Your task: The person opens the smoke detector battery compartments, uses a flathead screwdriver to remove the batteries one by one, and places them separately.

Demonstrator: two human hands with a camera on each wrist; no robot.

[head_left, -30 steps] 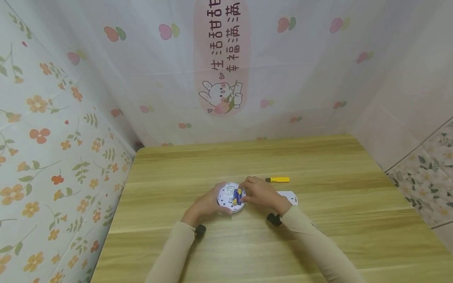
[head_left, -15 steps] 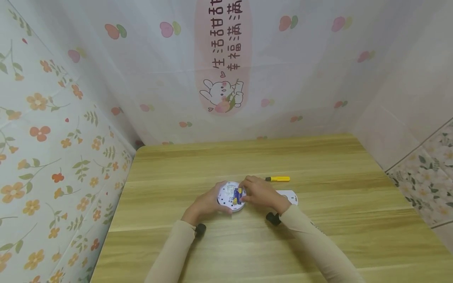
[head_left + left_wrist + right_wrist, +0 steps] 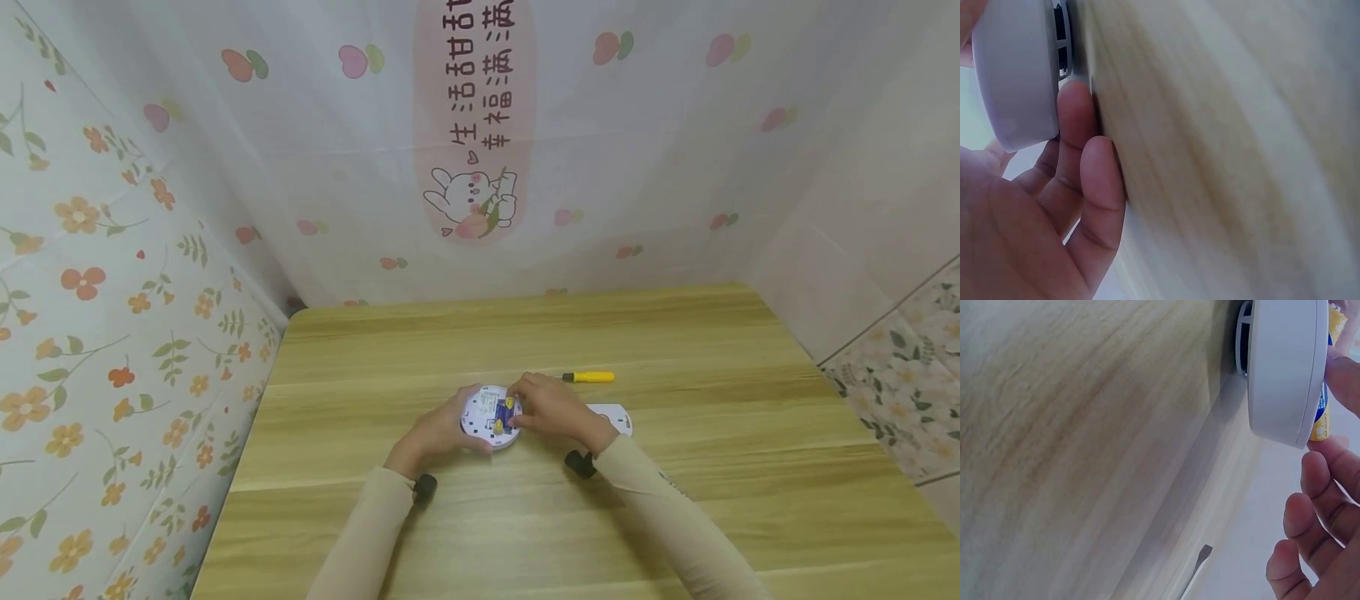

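Left hand [image 3: 441, 427] wraps the left rim of the round white device [image 3: 477, 422], thumb along the near edge, fingers on the far one. Opposite, the right hand [image 3: 553, 408] has thumb and index finger curled in narrow, pinching at the blue-and-yellow batteries [image 3: 505, 412], right at those fingertips on the device's face! Their long axis runs far to near, roughly index finger to thumb, and the right fingers are the nearer set. How firm that pinch is, I can't tell. Beyond the right knuckles lies a yellow-handled screwdriver [image 3: 594, 377]; a white plate [image 3: 617, 413] peeks out beside the right wrist.
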